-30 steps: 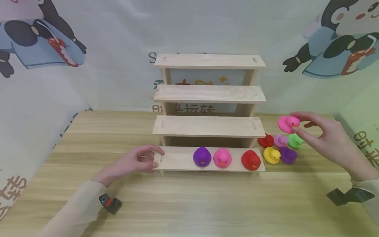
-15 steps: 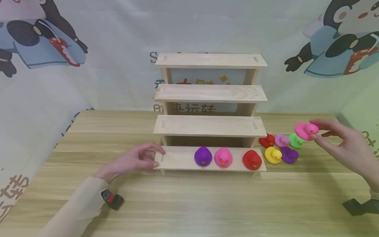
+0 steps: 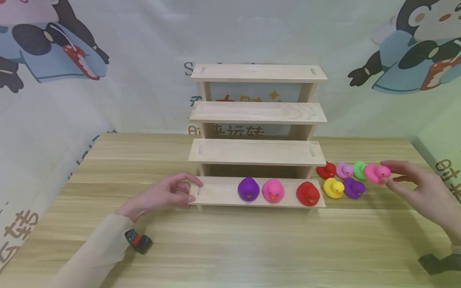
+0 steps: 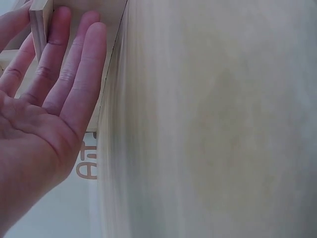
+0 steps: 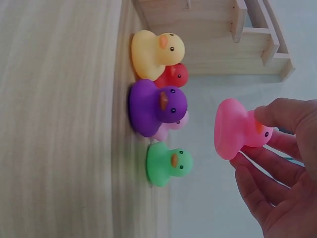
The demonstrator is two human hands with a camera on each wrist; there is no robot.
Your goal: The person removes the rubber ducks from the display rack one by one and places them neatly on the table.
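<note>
My right hand [image 3: 426, 194] pinches a bright pink rubber duck [image 3: 375, 173] between thumb and fingers. In the right wrist view that duck [image 5: 230, 130] is held off the table, with a green duck [image 5: 166, 163] to its left. My left hand [image 3: 163, 196] holds the left end of the lowest board on a stepped wooden shelf [image 3: 217, 192]; the left wrist view has the board's end [image 4: 42, 22] between thumb and fingers. On this lowest board sit a purple duck [image 3: 248, 189], another pink duck [image 3: 273, 191] and, at the right end, a red duck [image 3: 307, 194].
Right of the shelf, a second red duck [image 3: 326, 170], a light purple duck [image 3: 344, 170], a yellow duck [image 3: 333, 188] and another purple duck [image 3: 354, 188] stand close together on the wooden table [image 3: 230, 248]. A printed cloth [image 3: 144, 80] hangs behind.
My right hand has carried the pink duck rightward and then down toward the table, beside the green duck. The left hand keeps its hold on the board's end.
</note>
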